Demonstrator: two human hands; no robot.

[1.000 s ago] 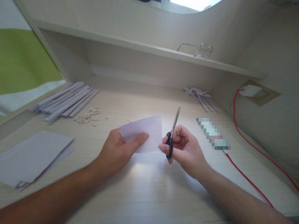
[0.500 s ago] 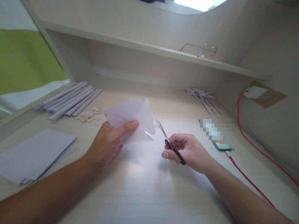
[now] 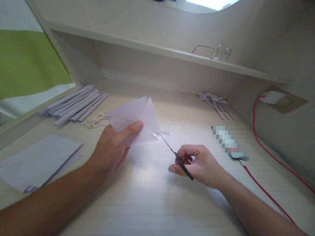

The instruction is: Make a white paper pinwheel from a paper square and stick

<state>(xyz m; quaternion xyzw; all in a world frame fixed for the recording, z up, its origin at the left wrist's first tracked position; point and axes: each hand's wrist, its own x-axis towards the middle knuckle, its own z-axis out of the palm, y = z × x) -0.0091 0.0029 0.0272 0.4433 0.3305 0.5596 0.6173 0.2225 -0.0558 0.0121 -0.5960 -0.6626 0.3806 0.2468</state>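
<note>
The left hand (image 3: 112, 149) grips a folded sheet of white paper (image 3: 134, 119), thumb on the near face and fingers behind, and holds it raised above the wooden desk (image 3: 152, 196). The paper forms a triangular shape: one pointed corner aims up and away from the person, another aims left, and its lower right corner meets the scissor tips. Thin cut slivers hang at that corner.

The right hand (image 3: 197, 164) is closed around the black handles of the scissors (image 3: 176, 155). The long axis of the scissors runs diagonally, handles low and right, blades pointing up and left toward the paper. The blades appear nearly shut; the exact gap cannot be told.

Open room: the desk surface in front of and between both forearms is bare wood. To the left, a stack of paper sheets (image 3: 36, 160) lies near the desk's left edge. Behind it, a row of rolled paper strips (image 3: 75, 105) lies just beside small paper scraps (image 3: 94, 121). At the right rear, a pile of folded paper pieces (image 3: 216, 103) lies close to the back wall. A red cable (image 3: 268, 154) runs along the right side from a wall socket (image 3: 274, 97). A shelf (image 3: 159, 50) overhangs the rear of the desk, limiting height there; a wire holder (image 3: 214, 52) stands on it.
</note>
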